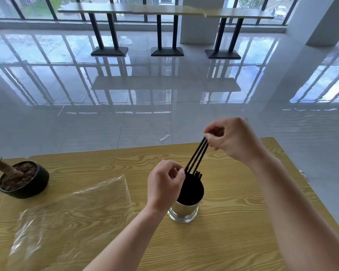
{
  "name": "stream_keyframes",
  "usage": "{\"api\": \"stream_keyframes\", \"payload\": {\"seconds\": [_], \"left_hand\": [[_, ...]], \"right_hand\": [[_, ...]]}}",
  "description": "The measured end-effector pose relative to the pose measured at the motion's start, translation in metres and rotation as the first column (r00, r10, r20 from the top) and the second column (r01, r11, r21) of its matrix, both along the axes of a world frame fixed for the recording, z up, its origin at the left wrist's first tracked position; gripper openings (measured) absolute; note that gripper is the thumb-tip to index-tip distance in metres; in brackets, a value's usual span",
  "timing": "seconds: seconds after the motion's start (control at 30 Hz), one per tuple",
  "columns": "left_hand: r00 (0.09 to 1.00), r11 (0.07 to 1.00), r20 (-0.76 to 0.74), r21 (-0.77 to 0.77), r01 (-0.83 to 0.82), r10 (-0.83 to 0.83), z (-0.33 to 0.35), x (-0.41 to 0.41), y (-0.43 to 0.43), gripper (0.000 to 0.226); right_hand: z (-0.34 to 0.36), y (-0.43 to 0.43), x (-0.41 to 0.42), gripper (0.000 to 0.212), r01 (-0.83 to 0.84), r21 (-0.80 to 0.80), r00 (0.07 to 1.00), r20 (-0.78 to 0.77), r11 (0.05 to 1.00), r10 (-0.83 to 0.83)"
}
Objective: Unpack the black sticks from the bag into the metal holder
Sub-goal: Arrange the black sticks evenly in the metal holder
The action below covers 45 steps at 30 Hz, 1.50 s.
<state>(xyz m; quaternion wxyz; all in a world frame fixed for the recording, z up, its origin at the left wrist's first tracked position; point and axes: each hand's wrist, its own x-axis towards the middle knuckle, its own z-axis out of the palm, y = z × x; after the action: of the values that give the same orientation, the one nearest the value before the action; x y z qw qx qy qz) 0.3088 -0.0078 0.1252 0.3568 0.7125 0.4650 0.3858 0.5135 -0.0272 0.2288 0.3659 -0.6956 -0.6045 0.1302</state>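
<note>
A glossy tiled floor runs back to tall windows and a row of high tables (pixel 164 11), and below us lies the wood-grain surface (pixel 233 235). Our right hand (pixel 235 141) is raised above its far edge, fingers curled, thumb and fingertips pinching the top ends of a few black sticks (pixel 197 155). The sticks slant down and to the left into the metal holder (pixel 185 211), which stands upright near the middle of the surface. Our left hand (pixel 163 184) sits against the holder's left rim with its fingers curled, the fingertips right at the lower part of the sticks; we cannot tell whether it pinches them or only touches them.

The far edge passes just behind the holder and under our right hand, and the right edge slants away beyond our right forearm. Bare wood lies in front of the holder and to its right. The clear plastic bag (pixel 76 208) lies flattened to the left, apart from the holder, and a dark pot (pixel 25 182) with a cut stump stands near the left edge.

The holder's inside is black; a few stick ends show at its far rim, but we cannot count them. Our left hand hides part of the rim.
</note>
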Motion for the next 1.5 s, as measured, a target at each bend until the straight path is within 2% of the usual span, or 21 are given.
{"api": "stream_keyframes", "payload": {"seconds": [0.2,0.27,0.3,0.37,0.43,0.5,0.57,0.73,0.83,0.9,1.0,1.13,1.27,1.4,1.5], "left_hand": [[0.981,0.982,0.108,-0.085,0.171,-0.162,0.014,0.007,-0.022,0.009],[0.953,0.946,0.23,-0.211,0.245,-0.196,0.023,0.016,-0.026,0.015],[0.923,0.904,0.343,-0.317,0.288,-0.174,0.03,0.022,-0.026,0.021],[0.808,0.743,0.589,-0.543,0.391,0.006,0.046,0.033,-0.023,0.038],[0.676,0.598,0.694,-0.659,0.457,0.249,0.06,0.041,-0.017,0.044],[0.588,0.56,0.708,-0.69,0.458,0.392,0.068,0.044,-0.011,0.039],[0.563,0.581,0.703,-0.696,0.421,0.434,0.071,0.041,-0.007,0.035],[0.672,0.695,0.668,-0.648,0.312,0.321,0.064,0.026,-0.005,0.014],[0.714,0.769,0.647,-0.59,0.246,0.268,0.06,0.019,-0.005,0.015],[0.747,0.821,0.625,-0.535,0.196,0.229,0.058,0.015,-0.004,0.015],[0.816,0.895,0.563,-0.422,0.148,0.131,0.053,0.01,-0.001,0.011],[0.891,0.94,0.453,-0.309,0.145,0.011,0.046,0.008,0.0,0.007],[0.934,0.946,0.349,-0.271,0.179,-0.077,0.042,0.008,-0.001,0.016],[0.941,0.937,0.314,-0.275,0.217,-0.126,0.044,0.004,-0.002,0.026],[0.947,0.937,0.251,-0.234,0.26,-0.2,0.048,0.001,-0.001,0.019]], "right_hand": [[0.037,-0.026,0.02,0.007,0.156,0.178,0.979,-0.158,0.972,-0.128],[0.037,-0.035,0.017,0.008,0.2,0.25,0.96,-0.244,0.947,-0.138],[0.032,-0.039,0.014,0.008,0.22,0.277,0.947,-0.29,0.935,-0.137],[0.015,-0.047,0.004,0.008,0.275,0.297,0.9,-0.414,0.914,-0.136],[-0.008,-0.056,-0.006,0.009,0.337,0.276,0.847,-0.506,0.9,-0.162],[-0.031,-0.065,-0.018,0.01,0.375,0.253,0.807,-0.562,0.892,-0.18],[-0.053,-0.074,-0.03,0.014,0.394,0.224,0.757,-0.629,0.891,-0.177],[-0.084,-0.085,-0.047,0.024,0.324,0.046,0.641,-0.745,0.945,-0.184],[-0.085,-0.084,-0.047,0.022,0.214,-0.054,0.613,-0.77,0.975,-0.177],[-0.083,-0.08,-0.044,0.015,0.142,-0.114,0.687,-0.704,0.983,-0.18],[-0.071,-0.07,-0.04,0.008,0.111,-0.186,0.855,-0.483,0.976,-0.189],[-0.04,-0.046,-0.047,0.026,0.043,-0.057,0.88,-0.471,0.997,-0.065],[-0.011,-0.022,-0.053,0.04,-0.005,0.026,0.901,-0.433,1.0,0.016],[-0.001,-0.014,-0.055,0.026,-0.061,0.071,0.908,-0.409,0.996,0.085],[0.001,-0.018,-0.055,0.014,-0.081,0.094,0.934,-0.339,0.992,0.108]]}}
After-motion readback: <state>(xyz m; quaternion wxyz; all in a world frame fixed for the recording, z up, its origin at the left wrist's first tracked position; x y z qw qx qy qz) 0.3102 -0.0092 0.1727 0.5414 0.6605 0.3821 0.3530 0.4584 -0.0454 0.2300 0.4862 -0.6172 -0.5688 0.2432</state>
